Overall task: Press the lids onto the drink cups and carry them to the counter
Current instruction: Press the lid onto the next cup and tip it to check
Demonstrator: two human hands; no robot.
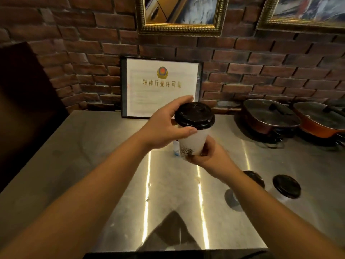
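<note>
Cup [193, 141] mid-frame, pinched at its base by right hand [207, 157]; black lid [194, 115] gripped by left hand [166, 126].

a dim red brick wall [74, 58] carries two gilt picture frames [179, 30] at twelve and one o'clock; strip lights glare off the steel counter [93, 165].

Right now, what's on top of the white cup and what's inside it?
A black lid sits on the white cup, gripped by the left hand. The lid covers the opening, so the contents can't be seen.
</note>
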